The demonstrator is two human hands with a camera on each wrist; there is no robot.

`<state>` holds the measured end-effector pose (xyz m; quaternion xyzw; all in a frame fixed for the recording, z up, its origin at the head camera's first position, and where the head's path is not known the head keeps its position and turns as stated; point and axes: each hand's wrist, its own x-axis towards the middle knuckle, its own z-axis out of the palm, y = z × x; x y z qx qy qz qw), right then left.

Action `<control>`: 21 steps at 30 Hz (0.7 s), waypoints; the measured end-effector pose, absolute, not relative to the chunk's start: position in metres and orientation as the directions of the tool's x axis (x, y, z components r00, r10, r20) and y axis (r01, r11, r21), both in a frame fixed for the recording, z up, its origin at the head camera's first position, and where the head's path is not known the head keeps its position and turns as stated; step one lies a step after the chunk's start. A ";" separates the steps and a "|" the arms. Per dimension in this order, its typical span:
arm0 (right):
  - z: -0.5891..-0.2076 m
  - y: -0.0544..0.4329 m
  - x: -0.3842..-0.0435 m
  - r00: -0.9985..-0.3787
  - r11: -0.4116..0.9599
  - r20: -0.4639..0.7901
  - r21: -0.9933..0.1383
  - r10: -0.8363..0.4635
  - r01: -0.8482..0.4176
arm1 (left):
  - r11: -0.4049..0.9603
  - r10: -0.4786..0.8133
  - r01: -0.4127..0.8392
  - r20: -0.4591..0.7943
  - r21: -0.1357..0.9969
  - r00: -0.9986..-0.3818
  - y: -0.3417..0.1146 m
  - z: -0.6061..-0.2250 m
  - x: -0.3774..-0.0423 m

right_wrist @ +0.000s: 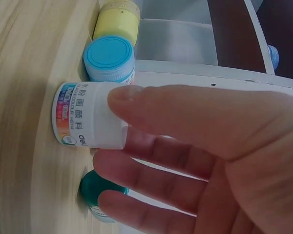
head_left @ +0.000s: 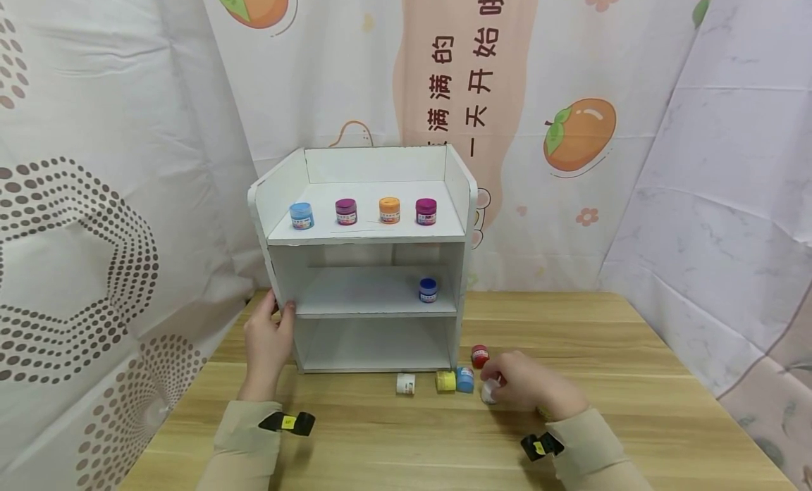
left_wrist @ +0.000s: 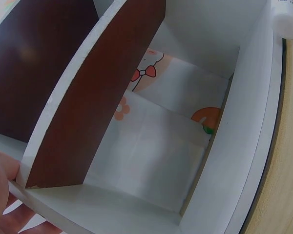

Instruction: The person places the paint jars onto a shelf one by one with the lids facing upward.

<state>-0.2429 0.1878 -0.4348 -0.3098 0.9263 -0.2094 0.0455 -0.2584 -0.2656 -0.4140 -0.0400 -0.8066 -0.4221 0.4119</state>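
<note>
My left hand [head_left: 263,343] grips the left side panel of a small white shelf unit [head_left: 374,241], its thumb by the front end of the middle board. At the lower right, my right hand [head_left: 523,382] pinches a white paint jar [right_wrist: 71,114] between thumb and fingers, low over the wooden table. Close by are a light blue jar [head_left: 465,380], a yellow jar [head_left: 446,380] and a red jar [head_left: 480,356]. A dark green jar [right_wrist: 100,192] shows beside the right fingers in the right wrist view. Another white jar [head_left: 405,384] lies before the unit.
On the top board stand a blue jar [head_left: 301,215], a purple jar [head_left: 346,211], an orange jar [head_left: 390,210] and a magenta jar [head_left: 426,211]. A dark blue jar [head_left: 428,290] occupies the middle board's right end. Printed curtains [head_left: 571,230] hang behind the table [head_left: 393,442].
</note>
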 end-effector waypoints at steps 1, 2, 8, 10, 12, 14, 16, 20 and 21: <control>-0.435 0.188 -0.243 -0.803 0.719 0.045 -0.418 -0.594 -0.555 | 0.641 -0.283 0.412 0.699 0.648 -0.657 -0.265 -0.414 -0.258; -0.435 0.188 -0.243 -0.804 0.720 0.044 -0.420 -0.592 -0.553 | 0.641 -0.284 0.411 0.698 0.649 -0.658 -0.266 -0.414 -0.259; -0.435 0.188 -0.244 -0.807 0.725 0.033 -0.420 -0.589 -0.546 | 0.640 -0.287 0.408 0.696 0.651 -0.659 -0.266 -0.414 -0.259; -0.436 0.188 -0.244 -0.806 0.725 0.031 -0.419 -0.591 -0.547 | 0.642 -0.285 0.409 0.696 0.649 -0.659 -0.266 -0.414 -0.258; -0.435 0.188 -0.244 -0.810 0.728 0.023 -0.425 -0.586 -0.539 | 0.643 -0.283 0.409 0.698 0.647 -0.658 -0.266 -0.414 -0.258; -0.435 0.188 -0.243 -0.811 0.728 0.017 -0.429 -0.585 -0.535 | 0.643 -0.282 0.411 0.699 0.646 -0.657 -0.265 -0.414 -0.258; -0.435 0.188 -0.243 -0.808 0.724 0.021 -0.429 -0.589 -0.540 | 0.643 -0.282 0.411 0.698 0.647 -0.658 -0.266 -0.415 -0.259; -0.436 0.189 -0.243 -0.798 0.717 0.049 -0.410 -0.600 -0.564 | 0.642 -0.281 0.407 0.694 0.650 -0.663 -0.266 -0.415 -0.260; -0.436 0.189 -0.243 -0.797 0.716 0.056 -0.405 -0.601 -0.568 | 0.643 -0.282 0.404 0.692 0.650 -0.664 -0.266 -0.415 -0.260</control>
